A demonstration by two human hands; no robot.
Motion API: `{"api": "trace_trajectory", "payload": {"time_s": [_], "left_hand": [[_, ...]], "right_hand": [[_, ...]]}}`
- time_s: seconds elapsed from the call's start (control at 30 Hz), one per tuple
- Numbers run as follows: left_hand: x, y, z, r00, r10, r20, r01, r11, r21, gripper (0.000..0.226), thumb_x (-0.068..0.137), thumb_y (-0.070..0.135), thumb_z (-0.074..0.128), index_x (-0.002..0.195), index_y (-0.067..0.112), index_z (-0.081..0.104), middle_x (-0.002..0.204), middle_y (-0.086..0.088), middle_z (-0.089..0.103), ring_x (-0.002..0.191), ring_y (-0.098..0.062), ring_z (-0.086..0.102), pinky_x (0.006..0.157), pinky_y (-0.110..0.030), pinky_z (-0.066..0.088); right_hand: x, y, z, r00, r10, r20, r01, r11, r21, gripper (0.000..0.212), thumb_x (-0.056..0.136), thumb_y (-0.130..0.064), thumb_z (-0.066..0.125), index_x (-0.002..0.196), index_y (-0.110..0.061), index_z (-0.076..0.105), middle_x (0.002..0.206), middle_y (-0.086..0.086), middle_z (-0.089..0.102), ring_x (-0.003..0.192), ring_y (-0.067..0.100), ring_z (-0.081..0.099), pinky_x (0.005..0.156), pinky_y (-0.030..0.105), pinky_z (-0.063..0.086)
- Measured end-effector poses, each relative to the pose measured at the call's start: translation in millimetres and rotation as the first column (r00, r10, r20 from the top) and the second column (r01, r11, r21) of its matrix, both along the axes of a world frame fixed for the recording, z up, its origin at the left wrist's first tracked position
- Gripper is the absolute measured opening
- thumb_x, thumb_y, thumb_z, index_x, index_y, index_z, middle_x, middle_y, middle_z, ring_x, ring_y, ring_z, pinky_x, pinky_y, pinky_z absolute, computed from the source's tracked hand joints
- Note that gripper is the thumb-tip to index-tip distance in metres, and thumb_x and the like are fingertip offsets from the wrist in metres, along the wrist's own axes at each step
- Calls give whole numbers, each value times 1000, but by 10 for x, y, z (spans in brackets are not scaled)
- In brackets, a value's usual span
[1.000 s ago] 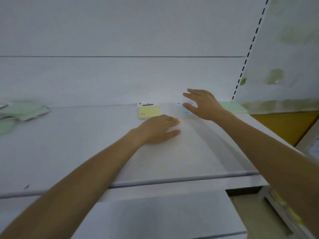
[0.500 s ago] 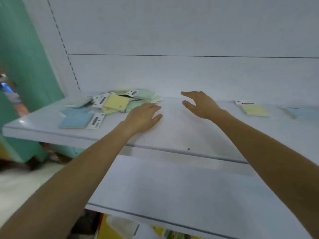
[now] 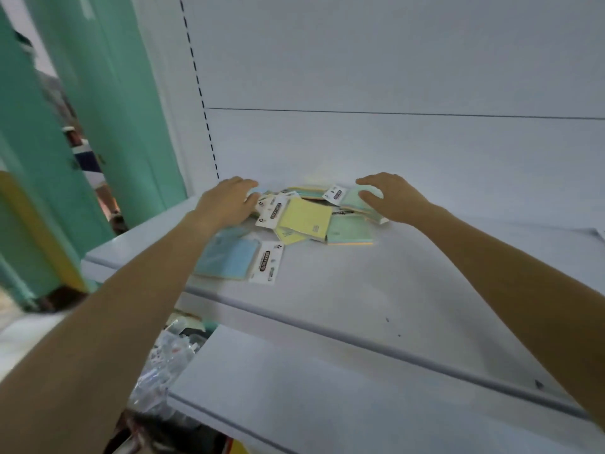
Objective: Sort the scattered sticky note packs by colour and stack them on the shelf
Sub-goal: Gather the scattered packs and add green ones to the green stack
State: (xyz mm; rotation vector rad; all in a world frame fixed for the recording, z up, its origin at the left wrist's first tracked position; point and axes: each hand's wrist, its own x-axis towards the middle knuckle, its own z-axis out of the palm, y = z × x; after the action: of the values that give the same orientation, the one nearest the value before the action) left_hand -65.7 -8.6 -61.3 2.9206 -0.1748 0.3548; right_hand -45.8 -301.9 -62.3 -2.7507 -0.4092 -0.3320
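Observation:
A loose pile of sticky note packs lies at the back left of the white shelf (image 3: 376, 290). A yellow pack (image 3: 306, 217) sits on top in the middle, a blue pack (image 3: 229, 257) lies nearest the front, and green packs (image 3: 350, 232) lie to the right. My left hand (image 3: 226, 203) rests palm down on the pile's left side, fingers apart. My right hand (image 3: 391, 198) hovers over the pile's right side with spread fingers, just above a green pack (image 3: 355, 199). Neither hand grips a pack.
The shelf's white back panel (image 3: 393, 142) rises behind the pile. A lower white shelf (image 3: 327, 388) juts out below. Clear plastic bags (image 3: 170, 355) fill the gap at lower left. Green pillars (image 3: 108, 109) stand to the left, with a person (image 3: 88, 162) partly seen between them.
The view has swung left from the sorted packs on the right to the scattered pile. Both hands have moved onto the pile, one at each side.

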Motion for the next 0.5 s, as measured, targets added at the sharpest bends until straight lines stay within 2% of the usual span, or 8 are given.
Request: {"api": "trace_trajectory", "payload": {"time_s": [0.17,0.27,0.37,0.43,0.5], "left_hand": [[329,494,-11,992,27,-122,-35,998,-57,44,97,23,40,138,9,39,144,-19,41,134,-31,38,110,-34,28],[448,656,-51,962,16,-272,-37,997,-71,54,94,32,46,143,13,32,152,-10,32,139,-26,32,113,-33,26],[614,772,-73,941,36,-336,-84,988,-127,65,89,47,50,143,18,30,153,-5,30,139,-23,33,114,-33,25],[713,833,-66,937,14,-350,-76,983,-165,68,84,52,55,141,22,34,150,-6,36,132,-24,42,109,-33,32],[784,888,-49,930,-34,-365,-57,970,-236,68,80,49,62,137,21,39,142,-8,43,112,-25,54,92,-32,43]], "right_hand": [[430,136,-45,985,-19,-174,7,998,-69,47,90,-26,49,135,-18,43,141,13,44,129,29,41,107,39,33],[504,211,-10,969,-57,-240,34,995,-98,50,90,-25,51,137,-16,40,143,10,43,129,28,42,104,34,32],[544,215,35,959,-98,-265,74,992,-99,54,88,-27,56,138,-18,39,143,9,44,129,27,42,104,32,32],[529,216,45,948,-140,-285,117,989,-94,56,85,-32,60,137,-22,40,138,11,48,126,30,43,104,33,32],[518,223,43,953,-192,-236,168,979,-117,59,79,-39,66,132,-27,44,131,14,51,123,34,44,104,36,32]]}}
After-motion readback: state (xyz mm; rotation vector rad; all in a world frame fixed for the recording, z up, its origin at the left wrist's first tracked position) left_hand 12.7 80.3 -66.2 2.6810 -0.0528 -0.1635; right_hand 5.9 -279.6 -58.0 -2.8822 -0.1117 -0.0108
